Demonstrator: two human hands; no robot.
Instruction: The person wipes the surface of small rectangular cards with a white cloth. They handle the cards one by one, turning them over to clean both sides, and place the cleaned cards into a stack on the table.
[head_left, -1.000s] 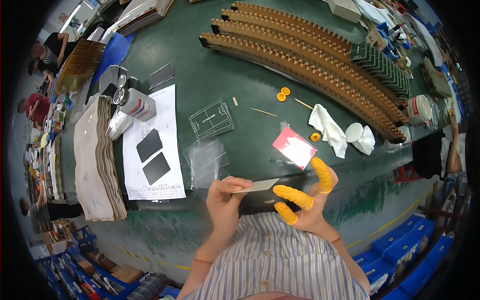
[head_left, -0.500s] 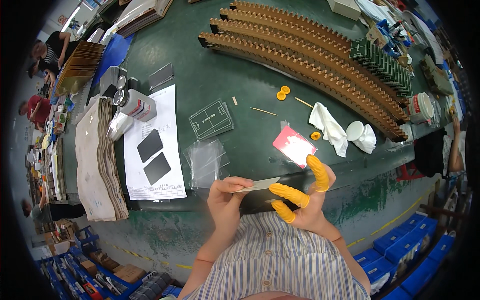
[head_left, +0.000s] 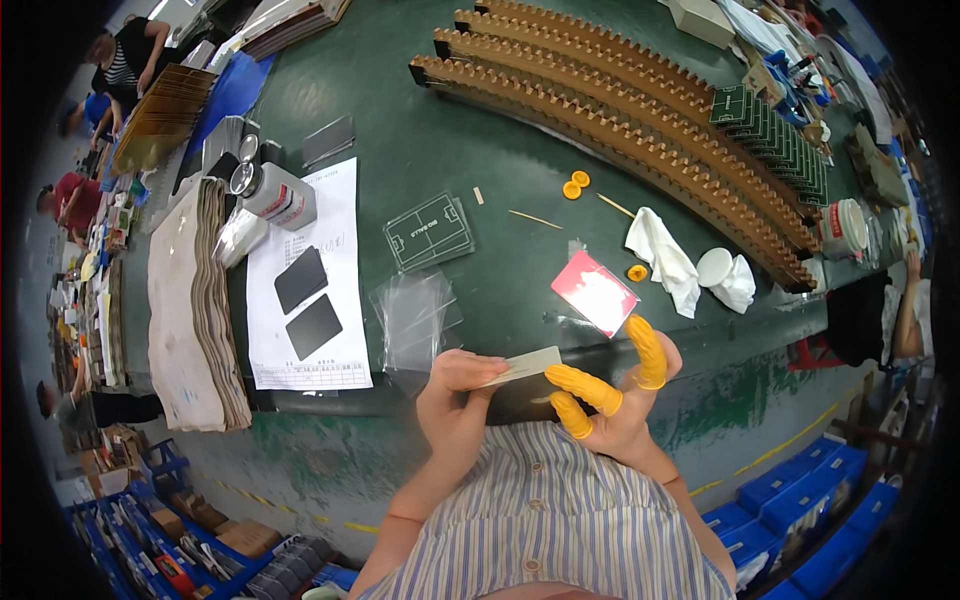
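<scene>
Both hands hold a thin pale rectangular panel [head_left: 525,366] edge-up just over the near edge of the green table [head_left: 420,130]. My left hand [head_left: 455,395] pinches its left end between thumb and fingers. My right hand [head_left: 620,395], with yellow finger cots on three fingers, supports its right end. A dark panel sits under the pale one, mostly hidden. A clear plastic bag [head_left: 415,315] lies on the table just left of the hands, and a pink-red card [head_left: 595,292] lies just beyond my right hand.
A white sheet [head_left: 310,275] carries two dark panels. Beside it are a tin can [head_left: 280,197], a stack of grey sheets [head_left: 190,310], a green circuit board [head_left: 430,232], white cloths [head_left: 665,255], yellow rings [head_left: 575,185] and long cardboard slotted racks [head_left: 640,130]. Other people work at far left and right.
My hands stay close to my body with the panel between them; my right index finger has shifted slightly. Nothing on the table has moved.
</scene>
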